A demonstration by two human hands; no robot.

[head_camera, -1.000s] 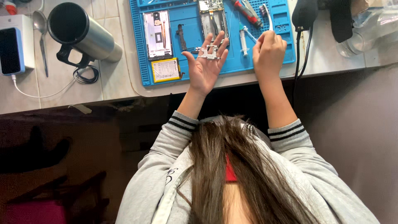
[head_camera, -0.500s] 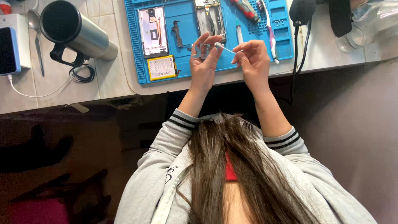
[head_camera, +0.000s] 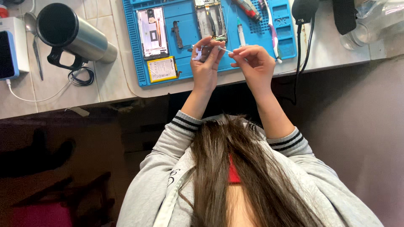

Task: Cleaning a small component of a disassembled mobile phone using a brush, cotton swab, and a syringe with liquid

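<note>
The left hand (head_camera: 206,63) has its grip closed on a small dark part (head_camera: 205,49) with a pale piece at its left edge. The right hand (head_camera: 252,63) pinches a thin white swab (head_camera: 225,50), whose tip touches that part. Just beyond both grips lies the blue mat (head_camera: 185,25) on the table (head_camera: 105,84), with an opened phone (head_camera: 210,19) on it.

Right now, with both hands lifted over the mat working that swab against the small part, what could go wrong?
1. The left hand pinches a small part above the blue mat's front edge; if it slips, it may fall off the table.
2. The right hand presses the thin swab against it; too much force might bend the swab or knock the part loose.
3. The opened phone lies just behind the hands, so a jerk could strike it.
</note>
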